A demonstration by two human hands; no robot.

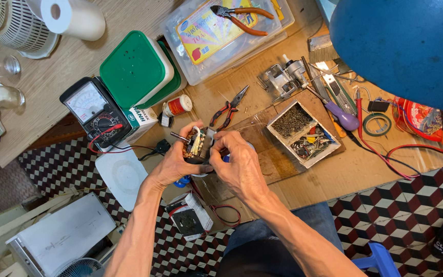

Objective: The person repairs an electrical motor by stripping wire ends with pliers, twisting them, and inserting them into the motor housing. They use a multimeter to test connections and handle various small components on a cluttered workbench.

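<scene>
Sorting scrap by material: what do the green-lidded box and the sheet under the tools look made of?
Green-lidded box: seemingly plastic, with a smooth, slightly glossy lid and white body. Sheet: probably cardboard, matte brown with creases and raw edges.

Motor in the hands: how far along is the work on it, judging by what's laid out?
Done, apparently: the motor is bare, its windings and shaft showing, with no housing on it. In hand: the left hand cradles it while the right hand works at its top with the fingers. Left, likely: the meter sits beside with leads loose, and the red pliers lie unused.
</scene>
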